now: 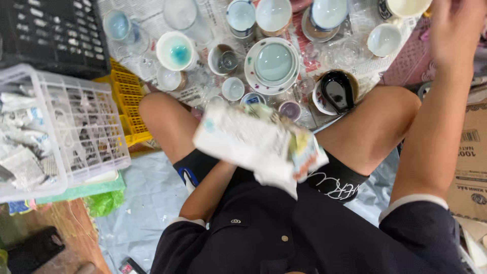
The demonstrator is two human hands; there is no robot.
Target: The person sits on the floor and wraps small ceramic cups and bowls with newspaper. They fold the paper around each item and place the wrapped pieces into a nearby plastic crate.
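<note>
Over the lap, left hand (pixel 264 170) gripping paper-wrapped bundle (pixel 256 142), right hand (pixel 454 28) raised, grip unclear, brown carton (pixel 469 167) rightward.

Floor at 12 o'clock packed w/ crockery: stacked plates (pixel 274 65), cups, black ladle dish (pixel 337 91), no gap to set a hand flat. White crate (pixel 76 127) blocks 9 o'clock, cardboard box (pixel 469 162) at 3. Free room only over lap btw knees, and grey sheet (pixel 147 198) at 7.
</note>
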